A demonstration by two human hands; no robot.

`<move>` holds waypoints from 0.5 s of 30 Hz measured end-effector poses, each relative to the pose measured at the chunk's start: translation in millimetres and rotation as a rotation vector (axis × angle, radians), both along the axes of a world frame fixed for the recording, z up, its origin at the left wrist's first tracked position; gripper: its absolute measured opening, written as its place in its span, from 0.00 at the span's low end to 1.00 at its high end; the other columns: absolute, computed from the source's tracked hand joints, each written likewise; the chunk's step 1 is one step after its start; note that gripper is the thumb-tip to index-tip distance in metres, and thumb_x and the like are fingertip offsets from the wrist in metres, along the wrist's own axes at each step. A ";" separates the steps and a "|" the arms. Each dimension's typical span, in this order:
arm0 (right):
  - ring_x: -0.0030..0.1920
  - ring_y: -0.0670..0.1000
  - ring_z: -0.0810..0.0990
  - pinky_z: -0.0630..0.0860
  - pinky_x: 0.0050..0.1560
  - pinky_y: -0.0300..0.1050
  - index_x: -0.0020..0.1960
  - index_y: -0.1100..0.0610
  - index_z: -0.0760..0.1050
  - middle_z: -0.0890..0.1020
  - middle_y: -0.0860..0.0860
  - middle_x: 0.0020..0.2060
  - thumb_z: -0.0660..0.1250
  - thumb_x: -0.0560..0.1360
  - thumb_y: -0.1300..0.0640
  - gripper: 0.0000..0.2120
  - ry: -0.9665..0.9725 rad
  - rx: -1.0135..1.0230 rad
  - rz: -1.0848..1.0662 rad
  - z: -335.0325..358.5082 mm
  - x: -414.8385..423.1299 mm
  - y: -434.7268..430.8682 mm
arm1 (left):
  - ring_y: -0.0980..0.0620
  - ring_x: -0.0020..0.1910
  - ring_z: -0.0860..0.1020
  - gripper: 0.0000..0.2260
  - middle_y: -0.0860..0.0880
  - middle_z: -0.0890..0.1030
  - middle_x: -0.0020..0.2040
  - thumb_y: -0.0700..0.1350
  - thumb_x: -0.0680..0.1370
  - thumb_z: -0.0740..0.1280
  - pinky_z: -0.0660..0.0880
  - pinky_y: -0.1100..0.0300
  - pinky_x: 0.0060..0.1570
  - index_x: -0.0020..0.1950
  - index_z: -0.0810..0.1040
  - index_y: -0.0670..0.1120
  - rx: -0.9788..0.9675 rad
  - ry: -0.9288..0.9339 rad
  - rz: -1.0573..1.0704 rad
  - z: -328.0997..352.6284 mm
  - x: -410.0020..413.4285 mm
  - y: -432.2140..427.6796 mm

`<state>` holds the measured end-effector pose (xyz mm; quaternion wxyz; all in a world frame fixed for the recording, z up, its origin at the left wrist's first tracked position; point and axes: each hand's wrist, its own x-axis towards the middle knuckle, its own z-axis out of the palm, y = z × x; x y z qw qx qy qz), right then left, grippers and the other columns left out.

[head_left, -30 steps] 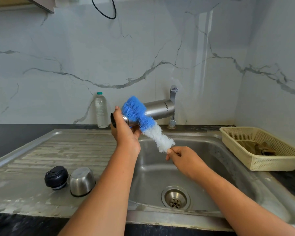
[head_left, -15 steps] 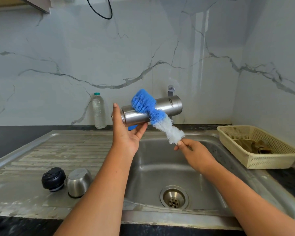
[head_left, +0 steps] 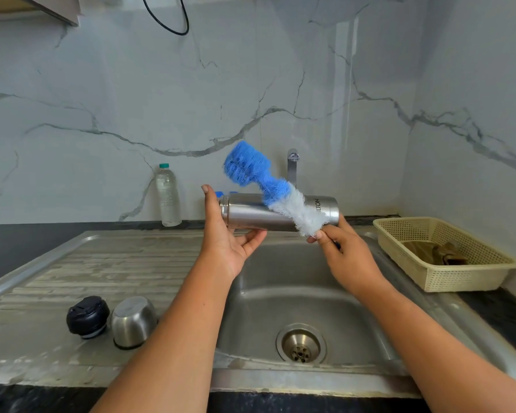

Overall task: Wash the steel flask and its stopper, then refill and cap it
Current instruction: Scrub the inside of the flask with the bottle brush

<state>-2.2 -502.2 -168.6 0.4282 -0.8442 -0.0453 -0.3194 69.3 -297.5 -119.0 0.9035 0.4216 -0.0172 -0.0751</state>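
Lying sideways above the stainless steel sink [head_left: 280,293], one cylindrical steel flask [head_left: 251,214] is cradled near its mouth in the curled left hand [head_left: 227,248]. One blue-and-white bristle brush [head_left: 248,166], laid across it, is pinched by the right hand [head_left: 346,257]. One black round stopper [head_left: 87,315] and one steel cup [head_left: 133,320] are set on the left drainboard [head_left: 102,263], marble walls [head_left: 102,84] behind.

Horizontal steel flask [head_left: 245,214]; black stopper [head_left: 87,315] on drainboard [head_left: 102,263]

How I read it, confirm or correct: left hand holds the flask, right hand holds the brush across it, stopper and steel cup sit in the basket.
Not in the basket: the head view shows the stopper and steel cup standing on the drainboard. The rest stands.
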 end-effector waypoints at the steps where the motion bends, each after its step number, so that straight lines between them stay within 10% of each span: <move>1: 0.58 0.32 0.74 0.68 0.48 0.22 0.48 0.51 0.83 0.74 0.38 0.62 0.63 0.84 0.54 0.12 0.000 0.003 0.002 0.5 -0.6 -0.7 | 0.40 0.48 0.88 0.35 0.50 0.86 0.59 0.79 0.70 0.65 0.84 0.47 0.45 0.66 0.79 0.57 -0.002 0.001 0.002 -0.2 -0.3 -0.4; 5: 0.51 0.22 0.71 0.65 0.45 0.19 0.48 0.53 0.83 0.74 0.32 0.57 0.62 0.85 0.55 0.12 0.033 0.069 0.012 1.7 -2.4 -2.5 | 0.37 0.53 0.86 0.35 0.46 0.86 0.59 0.74 0.72 0.69 0.83 0.41 0.52 0.68 0.78 0.52 -0.028 -0.024 -0.076 -0.9 1.4 3.1; 15: 0.49 0.44 0.77 0.76 0.56 0.48 0.42 0.43 0.82 0.82 0.42 0.54 0.61 0.84 0.47 0.15 0.106 0.303 0.022 -1.4 7.4 -6.7 | 0.40 0.56 0.86 0.25 0.41 0.82 0.64 0.60 0.78 0.71 0.84 0.44 0.53 0.70 0.76 0.49 0.098 -0.157 -0.041 1.4 4.2 11.9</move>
